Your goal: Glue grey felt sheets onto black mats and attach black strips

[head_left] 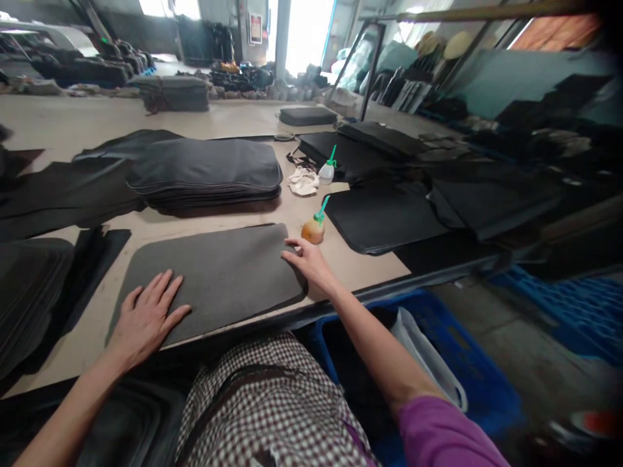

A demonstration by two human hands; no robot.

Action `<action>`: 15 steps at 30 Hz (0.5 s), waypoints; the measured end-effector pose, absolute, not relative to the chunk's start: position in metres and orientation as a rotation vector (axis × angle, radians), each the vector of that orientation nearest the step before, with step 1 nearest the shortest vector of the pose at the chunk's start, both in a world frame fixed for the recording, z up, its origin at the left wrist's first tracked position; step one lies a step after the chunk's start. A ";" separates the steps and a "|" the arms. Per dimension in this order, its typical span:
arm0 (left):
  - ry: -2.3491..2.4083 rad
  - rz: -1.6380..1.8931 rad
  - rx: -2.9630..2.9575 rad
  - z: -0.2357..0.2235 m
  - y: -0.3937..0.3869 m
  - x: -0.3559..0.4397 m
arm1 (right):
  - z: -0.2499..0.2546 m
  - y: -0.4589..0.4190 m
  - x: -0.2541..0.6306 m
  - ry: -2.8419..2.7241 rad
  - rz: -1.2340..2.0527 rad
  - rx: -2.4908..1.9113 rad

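A dark grey sheet [219,279] with rounded corners lies flat on the table in front of me, and a darker edge shows under its right end. My left hand [148,314] rests on the sheet's left part, palm down with the fingers spread. At the right end, my right hand [306,259] touches the sheet's edge, thumb and fingers apart. Just behind that hand stands a squeeze bottle [312,231] with orange-brown contents and a green nozzle. A white squeeze bottle [326,172] with a green nozzle stands farther back, beside a crumpled whitish cloth [304,181].
A stack of black padded panels [209,172] sits behind the sheet. Dark sheets [29,292] are piled at the left, and black panels [389,217] lie at the right. Below the table edge, a blue crate [438,318] holds a whitish bag [428,357].
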State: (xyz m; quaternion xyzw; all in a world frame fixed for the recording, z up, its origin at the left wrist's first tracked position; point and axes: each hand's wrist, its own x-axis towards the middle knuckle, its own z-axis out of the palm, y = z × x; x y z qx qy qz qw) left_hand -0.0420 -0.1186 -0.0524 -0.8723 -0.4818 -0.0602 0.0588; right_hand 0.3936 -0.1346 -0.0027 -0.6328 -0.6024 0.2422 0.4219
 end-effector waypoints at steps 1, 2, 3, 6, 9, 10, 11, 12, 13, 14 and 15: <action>-1.460 -0.183 -2.641 -0.052 -0.119 -0.042 | 0.000 -0.134 0.391 -1.500 0.591 -1.505; -1.460 -0.187 -2.637 -0.052 -0.119 -0.042 | 0.002 -0.134 0.388 -1.512 0.566 -1.415; -1.460 -0.191 -2.632 -0.052 -0.118 -0.042 | 0.006 -0.135 0.386 -1.544 0.534 -1.329; -1.455 -0.199 -2.628 -0.053 -0.118 -0.042 | 0.013 -0.140 0.383 -1.651 0.419 -1.235; -1.460 -0.205 -2.632 -0.054 -0.118 -0.042 | 0.011 -0.142 0.388 -1.588 0.379 -1.429; -1.459 -0.210 -2.633 -0.054 -0.118 -0.042 | 0.008 -0.142 0.390 -1.548 0.401 -1.526; -1.458 -0.214 -2.633 -0.054 -0.119 -0.042 | 0.005 -0.141 0.392 -1.522 0.435 -1.618; -1.457 -0.215 -2.634 -0.053 -0.119 -0.042 | 0.001 -0.140 0.394 -1.517 0.468 -1.697; -1.456 -0.217 -2.635 -0.053 -0.119 -0.041 | -0.002 -0.139 0.396 -1.532 0.490 -1.755; -1.459 -0.222 -2.634 -0.053 -0.119 -0.041 | -0.004 -0.138 0.397 -1.558 0.498 -1.791; -1.464 -0.227 -2.634 -0.052 -0.119 -0.040 | -0.006 -0.138 0.397 -1.586 0.494 -1.807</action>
